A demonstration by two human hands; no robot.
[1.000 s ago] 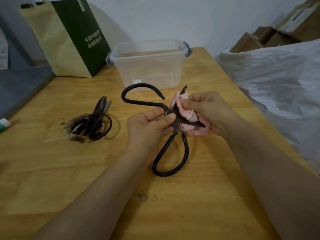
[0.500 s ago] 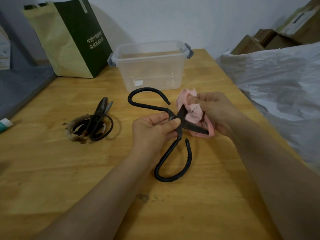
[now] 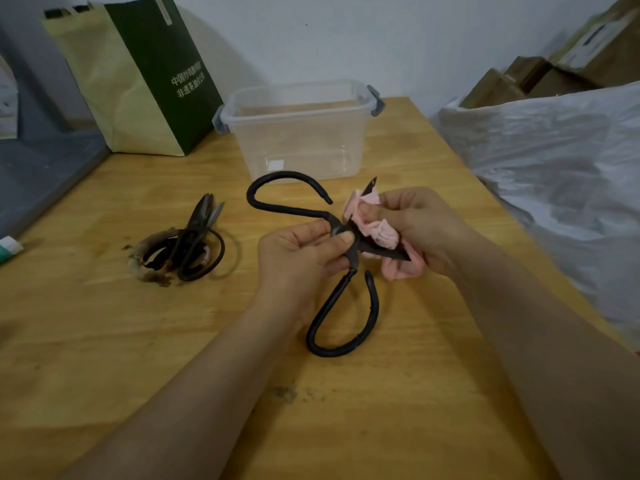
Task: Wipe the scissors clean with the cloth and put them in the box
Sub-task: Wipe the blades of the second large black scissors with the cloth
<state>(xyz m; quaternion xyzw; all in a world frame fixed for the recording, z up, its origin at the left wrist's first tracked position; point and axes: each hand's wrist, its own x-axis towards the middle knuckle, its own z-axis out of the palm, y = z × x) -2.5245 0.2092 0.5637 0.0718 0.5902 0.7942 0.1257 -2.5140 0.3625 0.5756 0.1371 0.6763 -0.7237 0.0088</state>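
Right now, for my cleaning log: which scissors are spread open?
The large black scissors gripped by the left hand; the smaller pile to their left lies closed.

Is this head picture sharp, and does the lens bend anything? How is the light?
Head view: soft, print on the paper bag smeared, the spare scissors slightly blurred; the wide lens splays the table edges; light is even and dim, with faint shadow under the held scissors.
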